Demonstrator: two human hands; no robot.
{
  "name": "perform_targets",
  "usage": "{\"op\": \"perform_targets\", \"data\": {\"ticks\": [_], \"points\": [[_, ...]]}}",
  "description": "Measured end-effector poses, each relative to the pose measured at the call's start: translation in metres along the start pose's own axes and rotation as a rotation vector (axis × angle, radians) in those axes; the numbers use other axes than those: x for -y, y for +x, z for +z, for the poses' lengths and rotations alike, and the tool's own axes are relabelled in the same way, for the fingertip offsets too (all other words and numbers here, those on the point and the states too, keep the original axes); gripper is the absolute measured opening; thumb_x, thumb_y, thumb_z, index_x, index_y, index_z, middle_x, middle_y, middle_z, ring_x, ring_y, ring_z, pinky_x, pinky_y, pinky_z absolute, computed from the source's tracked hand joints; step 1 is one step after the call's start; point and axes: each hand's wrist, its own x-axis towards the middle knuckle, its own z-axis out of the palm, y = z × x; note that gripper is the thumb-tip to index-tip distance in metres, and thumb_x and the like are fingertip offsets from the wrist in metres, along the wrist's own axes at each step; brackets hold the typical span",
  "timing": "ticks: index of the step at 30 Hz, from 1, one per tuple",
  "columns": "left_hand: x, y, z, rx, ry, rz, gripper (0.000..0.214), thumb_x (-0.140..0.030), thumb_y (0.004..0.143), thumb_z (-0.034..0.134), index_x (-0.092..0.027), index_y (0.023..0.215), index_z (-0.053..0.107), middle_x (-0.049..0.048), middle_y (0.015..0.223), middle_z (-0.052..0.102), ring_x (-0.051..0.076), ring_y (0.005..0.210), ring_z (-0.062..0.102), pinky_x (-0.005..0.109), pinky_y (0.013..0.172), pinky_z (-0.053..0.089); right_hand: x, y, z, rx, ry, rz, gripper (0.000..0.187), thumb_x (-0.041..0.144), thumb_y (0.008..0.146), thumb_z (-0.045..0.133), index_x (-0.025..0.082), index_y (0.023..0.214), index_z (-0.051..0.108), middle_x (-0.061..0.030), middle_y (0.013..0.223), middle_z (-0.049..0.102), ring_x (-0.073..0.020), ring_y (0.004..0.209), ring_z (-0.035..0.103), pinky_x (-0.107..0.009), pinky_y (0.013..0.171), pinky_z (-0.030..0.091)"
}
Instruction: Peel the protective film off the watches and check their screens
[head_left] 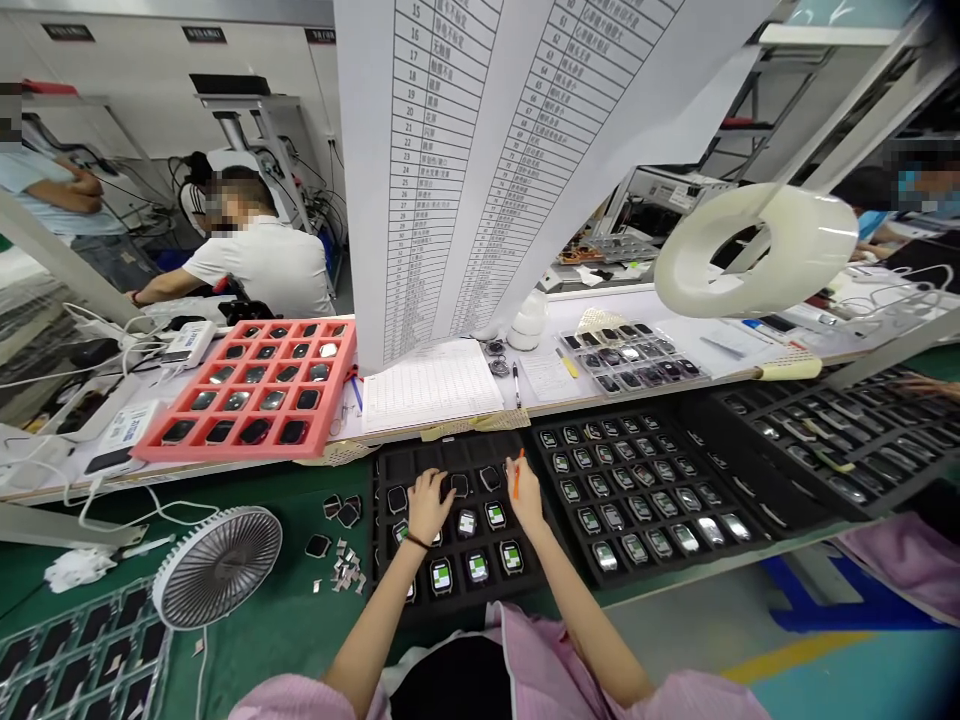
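My left hand (430,508) lies over a black foam tray (480,450), its fingers apart, touching or just above the watch bodies in an upper row. Beside its fingertips is a dark-screened watch body (459,485). My right hand (527,495) is closed round a thin orange stick-like tool (518,478) at the tray's upper right. Another dark watch body (490,478) sits just left of that hand. Lower in the tray, several watch bodies show lit green and white screens, such as the lit watch (511,557). The tool's tip is too small to make out.
Right of my tray stands a second black tray (555,500) full of watch bodies. Loose watch bodies and small metal pieces (346,568) lie left, near a white fan (217,568). A pink foam tray (330,430) occupies the shelf. Hanging paper (367,200) and a tape roll (814,240) dangle ahead.
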Motion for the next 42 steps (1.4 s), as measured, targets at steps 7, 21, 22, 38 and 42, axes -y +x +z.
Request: {"op": "perform_targets", "data": {"ticks": [7,21,22,38,42], "points": [[0.035,-0.063,-0.014,-0.064,0.213,-0.298,0.042,-0.032,0.094,0.035,-0.002,0.117,0.052,0.023,0.1,0.059,0.035,0.094,0.06,0.042,0.07,0.049,-0.021,0.01,-0.008,0.071,-0.223,0.062,0.026,0.027,0.094,0.029,0.018,0.08,0.048,-0.009,0.07,0.056,-0.0234,0.071,0.059,-0.029,0.061,0.039],[0.066,-0.062,-0.02,0.183,-0.314,-0.383,0.026,-0.026,0.09,0.038,-0.017,0.111,0.051,0.0098,0.092,0.068,0.023,0.087,0.067,0.033,0.076,0.052,-0.025,0.032,-0.01,0.333,-0.23,0.18,0.025,0.019,0.092,0.036,0.019,0.101,0.06,-0.0067,0.077,0.066,-0.0192,0.069,0.062,-0.024,0.058,0.033],[0.069,-0.063,-0.023,0.206,-0.36,-0.386,0.027,-0.028,0.091,0.036,-0.018,0.109,0.052,0.0065,0.083,0.067,0.021,0.08,0.067,0.031,0.072,0.053,-0.025,0.034,-0.01,0.34,-0.218,0.196,0.024,0.017,0.09,0.039,0.02,0.1,0.06,-0.0051,0.074,0.066,-0.0182,0.067,0.062,-0.024,0.057,0.032],[0.05,-0.07,-0.074,0.164,-0.845,-0.456,0.048,-0.054,0.083,0.045,-0.024,0.118,0.058,0.0071,0.094,0.065,0.017,0.072,0.066,0.021,0.049,0.047,0.046,0.007,-0.037,0.268,0.543,0.3,0.052,0.067,0.074,0.049,0.019,0.091,0.055,-0.0019,0.065,0.06,-0.0166,0.048,0.057,-0.026,0.042,0.038],[0.008,-0.065,-0.101,0.131,-0.981,-0.341,0.05,-0.054,0.083,0.049,-0.024,0.123,0.056,0.0071,0.097,0.063,0.018,0.078,0.066,0.019,0.048,0.047,0.097,-0.02,-0.052,0.379,0.794,0.277,0.043,0.056,0.073,0.064,0.02,0.097,0.057,-0.0026,0.074,0.063,-0.0169,0.055,0.061,-0.027,0.046,0.042]]}}
